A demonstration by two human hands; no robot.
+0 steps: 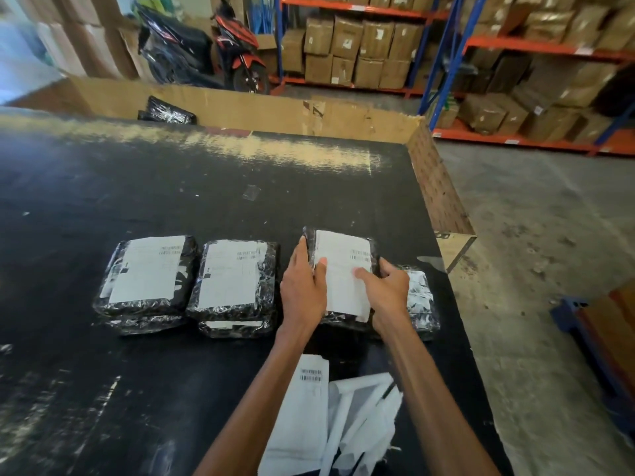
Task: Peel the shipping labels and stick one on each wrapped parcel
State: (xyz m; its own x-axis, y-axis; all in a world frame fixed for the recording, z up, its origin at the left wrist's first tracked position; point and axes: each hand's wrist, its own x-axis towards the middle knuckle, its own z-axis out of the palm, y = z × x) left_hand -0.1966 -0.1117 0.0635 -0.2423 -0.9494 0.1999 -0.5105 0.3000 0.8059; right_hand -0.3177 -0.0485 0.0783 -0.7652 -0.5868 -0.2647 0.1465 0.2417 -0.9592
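Black plastic-wrapped parcels lie in a row on the black table (206, 201). The left stack (147, 280) and the middle stack (233, 286) each carry a white label on top. My left hand (304, 286) grips the left edge of a third parcel (311, 238), thumb on its white label (343, 269). My right hand (388, 286) holds that parcel's right edge, thumb pressing the label down. Another wrapped parcel (421, 300) lies partly hidden behind my right hand. A loose label sheet (302, 407) and peeled backing strips (364, 407) lie near me.
A large cardboard bin (275, 111) behind the table holds black parcels (168, 113). A motorbike (237, 53) and shelving with cardboard boxes (360, 49) stand beyond. The table's right edge drops to a concrete floor (532, 252). A piece of clear tape (251, 192) lies mid-table.
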